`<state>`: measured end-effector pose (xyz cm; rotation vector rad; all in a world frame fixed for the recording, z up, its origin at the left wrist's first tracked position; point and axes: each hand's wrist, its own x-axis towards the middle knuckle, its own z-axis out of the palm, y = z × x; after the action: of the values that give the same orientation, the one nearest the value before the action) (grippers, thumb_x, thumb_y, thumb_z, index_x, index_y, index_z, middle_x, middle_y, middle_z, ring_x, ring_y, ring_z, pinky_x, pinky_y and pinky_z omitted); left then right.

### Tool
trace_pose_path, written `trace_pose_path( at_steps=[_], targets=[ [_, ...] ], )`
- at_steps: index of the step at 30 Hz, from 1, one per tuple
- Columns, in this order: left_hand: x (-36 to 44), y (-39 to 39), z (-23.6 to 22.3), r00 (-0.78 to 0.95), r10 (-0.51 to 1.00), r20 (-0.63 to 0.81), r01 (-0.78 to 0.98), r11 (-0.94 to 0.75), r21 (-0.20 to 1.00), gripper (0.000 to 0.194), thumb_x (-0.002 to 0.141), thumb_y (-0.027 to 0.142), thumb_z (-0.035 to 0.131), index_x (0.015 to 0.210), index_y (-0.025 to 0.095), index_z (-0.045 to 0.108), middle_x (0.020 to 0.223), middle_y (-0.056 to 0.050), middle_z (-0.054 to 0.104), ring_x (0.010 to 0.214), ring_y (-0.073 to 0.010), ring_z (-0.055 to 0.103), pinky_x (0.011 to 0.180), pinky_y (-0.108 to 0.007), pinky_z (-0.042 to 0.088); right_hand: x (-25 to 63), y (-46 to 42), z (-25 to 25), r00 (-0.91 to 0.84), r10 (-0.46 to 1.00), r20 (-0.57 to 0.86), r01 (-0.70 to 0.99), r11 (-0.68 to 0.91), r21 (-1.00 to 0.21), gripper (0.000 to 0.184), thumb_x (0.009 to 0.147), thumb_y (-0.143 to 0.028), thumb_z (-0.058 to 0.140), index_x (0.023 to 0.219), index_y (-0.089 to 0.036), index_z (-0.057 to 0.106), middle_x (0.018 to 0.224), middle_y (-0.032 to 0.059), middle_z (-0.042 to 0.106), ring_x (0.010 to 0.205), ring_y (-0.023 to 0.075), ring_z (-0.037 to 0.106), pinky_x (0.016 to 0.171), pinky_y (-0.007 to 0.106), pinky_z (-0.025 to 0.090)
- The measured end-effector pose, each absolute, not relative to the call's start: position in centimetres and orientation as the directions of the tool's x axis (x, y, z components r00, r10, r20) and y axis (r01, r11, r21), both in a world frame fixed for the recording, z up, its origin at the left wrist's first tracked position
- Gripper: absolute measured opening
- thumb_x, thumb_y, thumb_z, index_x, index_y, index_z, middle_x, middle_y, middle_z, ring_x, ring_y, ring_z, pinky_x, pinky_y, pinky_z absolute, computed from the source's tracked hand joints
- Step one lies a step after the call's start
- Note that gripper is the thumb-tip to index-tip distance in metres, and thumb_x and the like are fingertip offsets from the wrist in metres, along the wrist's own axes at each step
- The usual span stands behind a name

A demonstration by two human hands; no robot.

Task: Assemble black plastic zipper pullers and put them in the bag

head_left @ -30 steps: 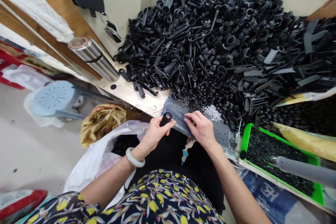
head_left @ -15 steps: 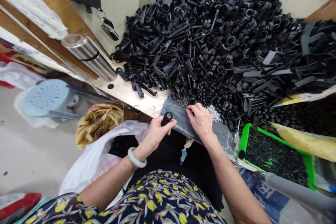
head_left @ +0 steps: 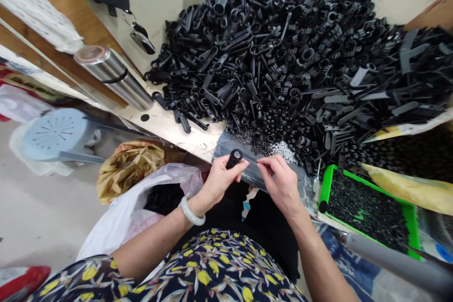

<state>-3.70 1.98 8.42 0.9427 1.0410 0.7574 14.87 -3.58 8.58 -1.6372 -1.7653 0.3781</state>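
Observation:
My left hand, with a pale bangle on its wrist, grips a black plastic part with a ring-shaped end; the ring points up past the thumb. Close by on the right, my right hand has thumb and forefinger pinched together. Whatever is in that pinch is too small to make out. Both hands are over the front edge of a dark grey mat. Behind them on the mat lie small silver pins and tiny dark springs or rings.
A large heap of black plastic parts covers the bench. To the right is a green tray of small black pieces. A steel flask stands at left, near a blue stool. A white bag hangs open below my left arm.
My right hand has drawn back from the small parts on the mat toward me, still pinched. My left hand has shifted slightly right with the black part, so the hands are closer together.

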Motion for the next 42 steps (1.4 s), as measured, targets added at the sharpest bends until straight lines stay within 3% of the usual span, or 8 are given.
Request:
trace_pose_path(
  at_steps=[4,12,19,30,42],
  targets=[
    [-2.6,1.4,8.8,0.402,0.85,-0.342,-0.096,0.41,0.907,0.028,0.085,0.042,0.078,0.085,0.014,0.071,0.056,0.005,0.053,0.052,-0.007,0.042,0.054,-0.022,0.031,14.6,-4.5,9.2,0.042,0.951,0.305,0.678,0.197,-0.708,0.01,0.107,-0.026,0.058,0.109,-0.023,0.067,0.101,0.0035,0.075,0.083,0.0162,0.072,0.077,0.027,0.056],
    [-2.9,0.8,8.9,0.401,0.866,-0.298,0.0,0.326,0.946,0.029,0.084,0.041,0.078,0.078,0.015,0.065,0.055,0.006,0.052,0.053,-0.0078,0.043,0.059,-0.023,0.035,14.9,-5.1,8.9,-0.102,0.89,0.444,0.733,0.369,-0.572,0.013,0.104,-0.014,0.06,0.113,-0.022,0.066,0.104,0.0043,0.078,0.09,0.0157,0.076,0.082,0.025,0.058],
    [-3.4,0.2,8.9,0.427,0.849,-0.311,0.081,0.306,0.948,0.034,0.083,0.044,0.076,0.073,0.017,0.058,0.054,0.007,0.047,0.054,-0.0082,0.039,0.056,-0.023,0.03,15.1,-5.9,8.5,-0.181,0.878,0.442,0.656,0.443,-0.611,0.02,0.104,-0.01,0.058,0.119,-0.022,0.065,0.107,0.0064,0.076,0.095,0.0175,0.075,0.086,0.028,0.059],
    [-3.9,-0.5,8.4,0.454,0.829,-0.327,0.059,0.338,0.939,0.034,0.086,0.045,0.076,0.076,0.017,0.058,0.058,0.007,0.047,0.055,-0.0078,0.039,0.058,-0.022,0.032,14.9,-6.5,8.0,-0.048,0.934,0.354,0.578,0.316,-0.753,0.012,0.103,-0.016,0.063,0.11,-0.024,0.07,0.1,0.003,0.077,0.087,0.015,0.074,0.079,0.026,0.058],
    [-4.1,-0.5,8.2,0.461,0.822,-0.334,0.07,0.341,0.937,0.036,0.085,0.047,0.077,0.074,0.016,0.06,0.06,0.005,0.049,0.054,-0.0073,0.039,0.054,-0.022,0.031,15.1,-6.4,7.5,-0.095,0.935,0.342,0.583,0.331,-0.742,0.012,0.104,-0.019,0.061,0.109,-0.023,0.07,0.097,0.0028,0.077,0.084,0.0156,0.074,0.076,0.027,0.058]
  ],
)
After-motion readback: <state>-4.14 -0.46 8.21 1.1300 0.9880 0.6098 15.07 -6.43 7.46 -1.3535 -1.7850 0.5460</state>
